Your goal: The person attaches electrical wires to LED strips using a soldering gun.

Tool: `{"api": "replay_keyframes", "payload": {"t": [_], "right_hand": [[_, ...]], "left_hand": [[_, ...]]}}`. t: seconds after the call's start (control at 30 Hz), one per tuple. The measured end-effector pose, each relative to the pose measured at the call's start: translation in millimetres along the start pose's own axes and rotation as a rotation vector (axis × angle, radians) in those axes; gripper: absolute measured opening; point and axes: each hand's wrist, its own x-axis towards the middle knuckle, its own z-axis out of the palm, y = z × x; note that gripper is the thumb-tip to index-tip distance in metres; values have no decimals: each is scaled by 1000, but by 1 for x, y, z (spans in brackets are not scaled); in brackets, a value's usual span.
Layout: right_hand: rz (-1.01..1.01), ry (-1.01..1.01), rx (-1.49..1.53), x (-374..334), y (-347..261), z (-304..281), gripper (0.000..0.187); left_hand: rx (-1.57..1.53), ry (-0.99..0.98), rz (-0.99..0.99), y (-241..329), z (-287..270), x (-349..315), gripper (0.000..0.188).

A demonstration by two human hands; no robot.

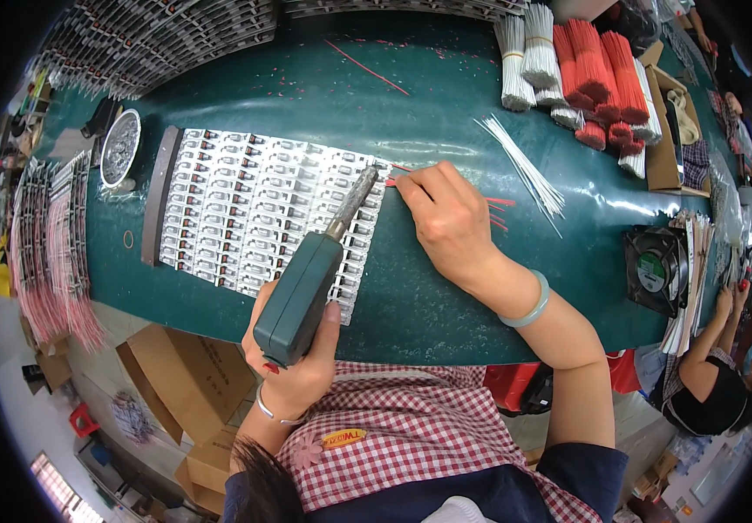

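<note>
My left hand is wrapped round the handle of a green soldering gun. Its greyish metal tip reaches the far right corner of a panel of small white parts, which lies on the table in close rows. Just right of that corner, my right hand has thumb and fingers pinched on thin red wire, whose end is close to the iron's tip. Whether wire and tip touch is too small to tell. More red wires stick out from behind the right hand.
A dark bar borders the panel's left end, beside a white bowl. Loose white wires lie right of my hand, with red wire bundles behind. A black fan stands right. Finished-looking wired strips hang left.
</note>
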Motion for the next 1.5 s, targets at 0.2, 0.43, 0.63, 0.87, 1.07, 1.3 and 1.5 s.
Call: {"api": "replay_keyframes", "payload": {"t": [0.2,0.43,0.63,0.87,1.07,1.3,1.5], "right_hand": [[-79,86,15,-2,1,0,21],[-61,50,56,-8,-3,1,19],[-71,40,30,-6,-5,-1,17],[-77,33,1,-8,-4,0,15],[-86,36,-4,-6,-6,-2,15],[-37,-31,12,-7,-8,-4,20],[-30,-27,7,-8,-8,-4,20]], "left_hand": [[-14,6,-24,-4,-3,-5,26],[-26,-12,-34,-8,-4,-8,24],[-79,-11,-87,-9,-1,-11,22],[-14,-23,-66,-10,3,-11,20],[21,-22,-10,-5,4,-8,17],[2,18,-30,-6,2,-11,17],[66,2,80,-4,-4,-8,21]]}}
